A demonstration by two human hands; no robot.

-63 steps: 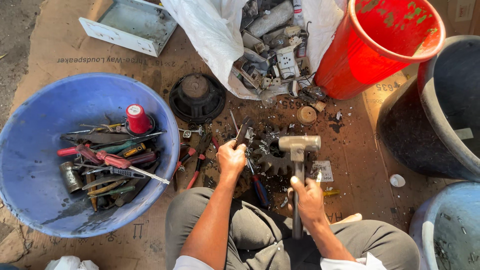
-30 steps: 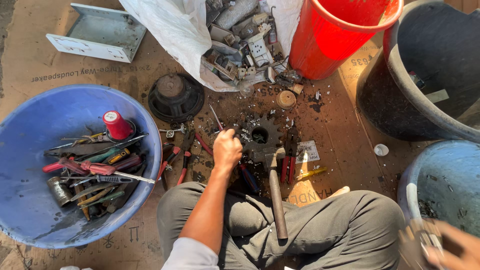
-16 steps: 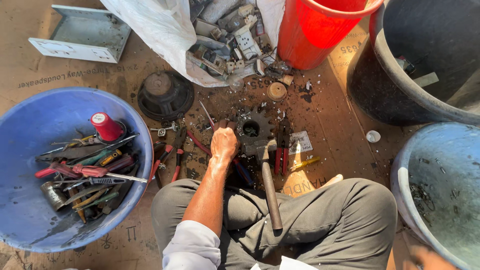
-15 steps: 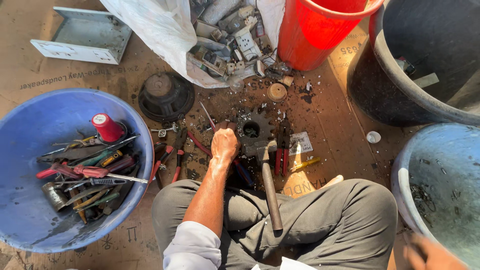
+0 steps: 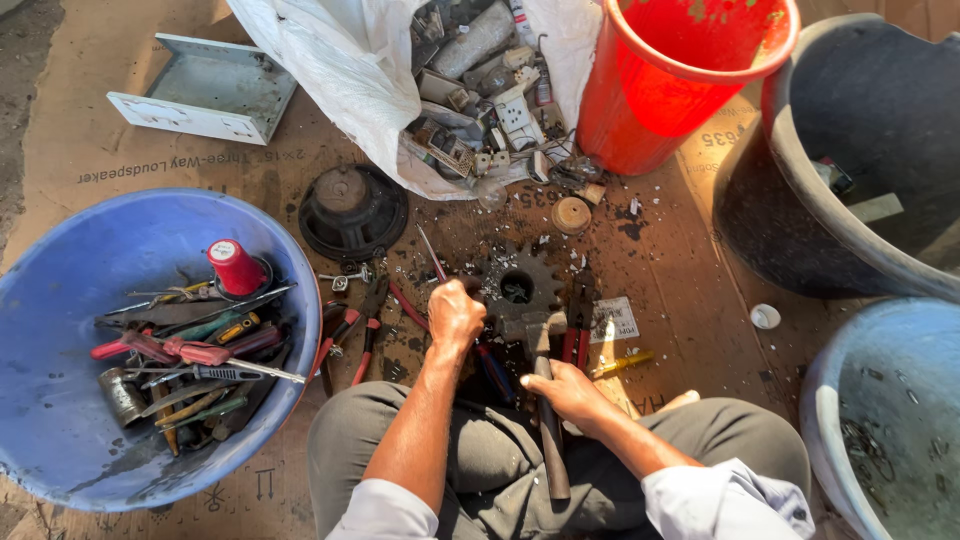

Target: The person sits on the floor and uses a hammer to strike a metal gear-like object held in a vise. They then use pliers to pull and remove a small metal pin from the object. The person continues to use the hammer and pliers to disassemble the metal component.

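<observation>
Now, hands: we count two. Our left hand is curled into a fist on the debris at the left edge of the gear; what it pinches, we cannot tell. Our right hand is wrapped around the hammer's handle, close below the head.
Hammer: one hammer, its metal head resting against the near edge of the gear, its handle running back across our lap.
Gear: one dark toothed gear with a round centre hole, flat on the cardboard between our hands and the sack.
Pliers: at least two red-handled pairs lie on the cardboard, left of our left hand.
Speaker: one black speaker cone, face down, beyond the pliers.
Tubs: two blue. The blue basin on the left holds screwdrivers, pliers and one red-capped can; the second blue tub sits at the right.
Buckets: one red bucket, one black tub beside it.
Sack: one white sack spilling electrical scrap.
Tray: one pale metal tray, top left.
</observation>
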